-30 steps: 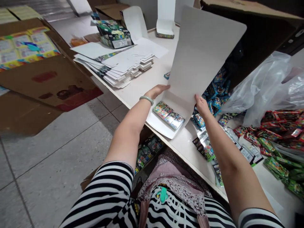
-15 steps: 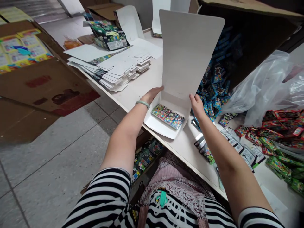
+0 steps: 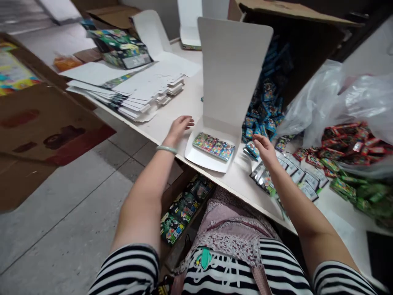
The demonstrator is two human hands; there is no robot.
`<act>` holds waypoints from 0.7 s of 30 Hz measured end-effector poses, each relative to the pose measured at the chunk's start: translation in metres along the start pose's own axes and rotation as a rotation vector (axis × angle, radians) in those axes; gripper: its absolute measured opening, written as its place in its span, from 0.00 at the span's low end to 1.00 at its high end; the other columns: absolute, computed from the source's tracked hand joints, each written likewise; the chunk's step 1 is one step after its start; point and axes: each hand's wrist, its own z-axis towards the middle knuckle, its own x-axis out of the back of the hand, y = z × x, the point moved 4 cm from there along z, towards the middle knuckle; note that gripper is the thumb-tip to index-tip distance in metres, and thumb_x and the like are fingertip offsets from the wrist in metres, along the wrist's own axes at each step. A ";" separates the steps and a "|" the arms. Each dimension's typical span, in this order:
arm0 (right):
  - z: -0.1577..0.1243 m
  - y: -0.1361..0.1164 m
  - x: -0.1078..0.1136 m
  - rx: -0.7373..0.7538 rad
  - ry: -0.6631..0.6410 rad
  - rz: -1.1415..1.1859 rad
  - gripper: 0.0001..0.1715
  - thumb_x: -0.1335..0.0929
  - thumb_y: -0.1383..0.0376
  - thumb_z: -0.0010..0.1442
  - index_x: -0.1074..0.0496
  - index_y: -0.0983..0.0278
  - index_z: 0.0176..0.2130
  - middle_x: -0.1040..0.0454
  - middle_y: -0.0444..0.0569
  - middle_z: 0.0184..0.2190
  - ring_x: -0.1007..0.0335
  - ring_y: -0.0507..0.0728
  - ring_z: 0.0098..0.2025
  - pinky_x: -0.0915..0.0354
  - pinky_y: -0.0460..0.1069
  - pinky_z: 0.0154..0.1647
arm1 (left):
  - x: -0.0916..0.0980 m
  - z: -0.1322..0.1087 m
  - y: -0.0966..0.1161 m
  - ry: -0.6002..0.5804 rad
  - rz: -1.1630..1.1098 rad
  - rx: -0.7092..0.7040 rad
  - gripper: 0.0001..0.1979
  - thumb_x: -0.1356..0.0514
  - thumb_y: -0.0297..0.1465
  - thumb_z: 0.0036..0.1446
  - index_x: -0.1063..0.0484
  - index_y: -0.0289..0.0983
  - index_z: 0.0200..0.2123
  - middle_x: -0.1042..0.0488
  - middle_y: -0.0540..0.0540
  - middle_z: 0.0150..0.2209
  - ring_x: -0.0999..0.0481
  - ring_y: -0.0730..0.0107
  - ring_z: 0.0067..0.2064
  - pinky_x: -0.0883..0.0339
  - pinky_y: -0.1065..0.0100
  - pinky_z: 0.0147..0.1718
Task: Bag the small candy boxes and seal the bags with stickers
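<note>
An opened white carton [image 3: 231,69] stands at the table's edge with its tall lid upright. Inside lies a row of small colourful packets [image 3: 213,146]. My left hand [image 3: 180,128], a pale bangle on its wrist, is just left of the carton, fingers apart and holding nothing. To the carton's right, my right hand [image 3: 264,148] hovers near blue packets [image 3: 251,150], its fingers apart with nothing between them. Below that hand, printed card sheets [image 3: 296,174] lie fanned out on the table.
Flat white cartons [image 3: 135,92] are stacked at the left, beside a printed box [image 3: 123,49]. A large brown box [image 3: 294,8] spills blue packets. Red packets [image 3: 353,141] and green packets [image 3: 362,192] lie right, near clear plastic bags [image 3: 319,98]. Another box [image 3: 184,209] sits under the table edge.
Both hands have let go of the carton's sides and moved outward, the left to the left and the right to the right. The whole view has shifted slightly.
</note>
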 end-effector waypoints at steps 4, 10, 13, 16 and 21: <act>-0.062 0.041 0.090 -0.139 0.065 -0.401 0.28 0.35 0.46 0.62 0.26 0.62 0.51 0.21 0.57 0.50 0.25 0.63 0.52 0.30 0.61 0.54 | 0.010 -0.049 0.006 0.084 0.047 -0.199 0.12 0.37 0.38 0.58 0.27 0.36 0.40 0.22 0.46 0.36 0.21 0.71 0.37 0.27 0.65 0.45; -0.054 0.059 0.132 -0.269 -0.009 -0.713 0.37 0.25 0.49 0.53 0.27 0.69 0.54 0.28 0.66 0.57 0.33 0.70 0.61 0.39 0.63 0.64 | -0.112 -0.138 0.022 -0.296 0.221 -0.551 0.10 0.39 0.38 0.63 0.25 0.39 0.42 0.21 0.45 0.40 0.21 0.64 0.43 0.25 0.61 0.47; -0.042 0.053 0.109 -0.278 -0.156 -0.823 0.45 0.20 0.48 0.45 0.27 0.71 0.54 0.32 0.70 0.60 0.35 0.73 0.62 0.39 0.63 0.64 | -0.208 -0.181 0.006 -0.750 0.452 -0.599 0.16 0.39 0.41 0.62 0.25 0.38 0.49 0.22 0.40 0.49 0.22 0.58 0.51 0.27 0.57 0.53; -0.048 0.045 0.091 -0.267 -0.269 -0.918 0.45 0.20 0.46 0.44 0.26 0.71 0.52 0.33 0.72 0.60 0.37 0.76 0.62 0.38 0.64 0.63 | -0.267 -0.207 -0.020 -0.813 0.759 -0.555 0.29 0.33 0.41 0.55 0.30 0.34 0.57 0.30 0.30 0.60 0.32 0.41 0.63 0.37 0.44 0.61; -0.072 0.038 0.084 -0.225 -0.360 -0.996 0.40 0.23 0.47 0.52 0.27 0.70 0.54 0.33 0.69 0.59 0.39 0.74 0.63 0.38 0.61 0.61 | -0.292 -0.230 -0.045 -0.751 0.929 -0.383 0.39 0.30 0.41 0.51 0.38 0.36 0.64 0.47 0.28 0.71 0.52 0.29 0.73 0.53 0.31 0.65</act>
